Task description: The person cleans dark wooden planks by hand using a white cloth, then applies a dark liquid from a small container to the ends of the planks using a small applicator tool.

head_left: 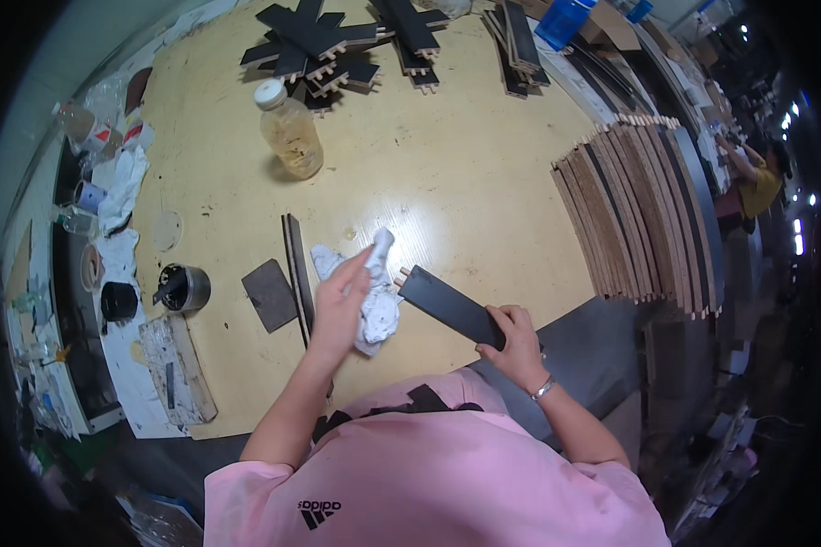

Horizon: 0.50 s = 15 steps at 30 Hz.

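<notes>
My left hand (pixel 342 305) is closed on a crumpled white cloth (pixel 379 319), and a twist of the cloth sticks up past the fingertips. My right hand (pixel 518 351) grips one end of a dark, flat wooden board (pixel 452 305), thumb on its near edge and fingers over the far one. Short pale dowels stick out of the board's other end, close beside the cloth. A long narrow dark strip (pixel 297 273) stands on edge just left of my left hand, with a small dark rectangular block (pixel 270 295) lying beside it.
On the table (pixel 447 173) stands a plastic bottle (pixel 290 132) of yellowish liquid. Dark dowelled boards (pixel 324 46) are piled at the back. A row of stacked panels (pixel 643 214) stands at right. A black-stained tin (pixel 184 287) and a smeared board (pixel 175 369) sit at left. Another person (pixel 755 182) is far right.
</notes>
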Each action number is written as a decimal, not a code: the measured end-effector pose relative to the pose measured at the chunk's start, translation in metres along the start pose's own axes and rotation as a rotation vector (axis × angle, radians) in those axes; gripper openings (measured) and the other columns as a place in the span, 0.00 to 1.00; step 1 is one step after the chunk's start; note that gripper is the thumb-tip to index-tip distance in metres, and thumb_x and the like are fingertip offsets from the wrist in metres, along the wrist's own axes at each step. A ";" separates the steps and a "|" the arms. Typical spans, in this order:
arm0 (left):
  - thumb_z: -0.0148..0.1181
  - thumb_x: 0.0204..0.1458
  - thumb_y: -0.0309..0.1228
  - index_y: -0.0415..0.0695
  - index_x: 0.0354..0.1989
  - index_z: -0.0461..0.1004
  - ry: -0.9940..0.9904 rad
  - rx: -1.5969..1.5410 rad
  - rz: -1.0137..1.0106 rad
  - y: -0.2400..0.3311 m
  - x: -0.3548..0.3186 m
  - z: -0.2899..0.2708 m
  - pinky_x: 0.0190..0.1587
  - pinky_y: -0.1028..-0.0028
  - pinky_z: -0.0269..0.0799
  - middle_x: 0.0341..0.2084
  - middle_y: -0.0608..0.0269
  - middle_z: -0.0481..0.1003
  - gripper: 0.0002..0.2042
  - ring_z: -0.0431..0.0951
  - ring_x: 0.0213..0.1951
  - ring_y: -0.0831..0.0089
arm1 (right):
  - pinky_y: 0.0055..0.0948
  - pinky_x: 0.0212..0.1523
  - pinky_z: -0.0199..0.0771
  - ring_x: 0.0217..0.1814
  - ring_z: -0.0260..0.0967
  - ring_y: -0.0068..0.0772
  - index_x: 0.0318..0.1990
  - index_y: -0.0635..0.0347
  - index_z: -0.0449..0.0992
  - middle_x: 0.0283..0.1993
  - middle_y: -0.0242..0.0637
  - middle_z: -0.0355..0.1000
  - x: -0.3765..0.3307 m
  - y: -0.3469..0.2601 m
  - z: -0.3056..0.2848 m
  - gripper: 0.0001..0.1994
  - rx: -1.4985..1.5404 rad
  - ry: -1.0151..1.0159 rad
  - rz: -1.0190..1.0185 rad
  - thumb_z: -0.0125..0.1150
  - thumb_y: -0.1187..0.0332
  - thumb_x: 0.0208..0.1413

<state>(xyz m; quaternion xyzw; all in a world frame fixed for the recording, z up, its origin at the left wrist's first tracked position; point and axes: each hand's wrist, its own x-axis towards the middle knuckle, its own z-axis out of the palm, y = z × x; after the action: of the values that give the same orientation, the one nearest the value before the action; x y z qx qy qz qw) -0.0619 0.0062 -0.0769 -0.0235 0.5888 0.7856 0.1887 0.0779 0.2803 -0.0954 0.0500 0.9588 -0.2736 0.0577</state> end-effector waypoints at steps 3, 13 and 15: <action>0.56 0.58 0.32 0.44 0.60 0.71 -0.075 0.925 0.307 -0.028 -0.012 0.038 0.51 0.64 0.72 0.49 0.52 0.74 0.20 0.75 0.50 0.58 | 0.38 0.51 0.68 0.49 0.64 0.44 0.53 0.63 0.74 0.46 0.43 0.67 -0.013 -0.004 0.016 0.35 0.096 0.135 -0.018 0.76 0.70 0.30; 0.62 0.48 0.30 0.41 0.51 0.73 -0.071 1.566 0.688 -0.068 -0.010 0.065 0.34 0.60 0.68 0.39 0.53 0.72 0.20 0.73 0.39 0.57 | 0.38 0.50 0.64 0.47 0.63 0.43 0.51 0.63 0.76 0.44 0.41 0.66 -0.019 -0.001 0.031 0.32 0.219 0.274 -0.020 0.74 0.72 0.29; 0.62 0.48 0.30 0.41 0.51 0.73 -0.088 1.566 0.686 -0.073 -0.015 0.063 0.35 0.60 0.68 0.39 0.53 0.72 0.20 0.73 0.39 0.57 | 0.38 0.51 0.63 0.47 0.63 0.43 0.51 0.63 0.76 0.43 0.40 0.66 -0.016 -0.001 0.031 0.32 0.226 0.280 -0.011 0.74 0.72 0.29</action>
<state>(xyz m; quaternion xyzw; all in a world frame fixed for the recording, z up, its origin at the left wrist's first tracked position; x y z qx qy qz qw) -0.0123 0.0784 -0.1207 0.3236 0.9285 0.1662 -0.0748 0.0956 0.2614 -0.1191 0.0885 0.9209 -0.3703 -0.0841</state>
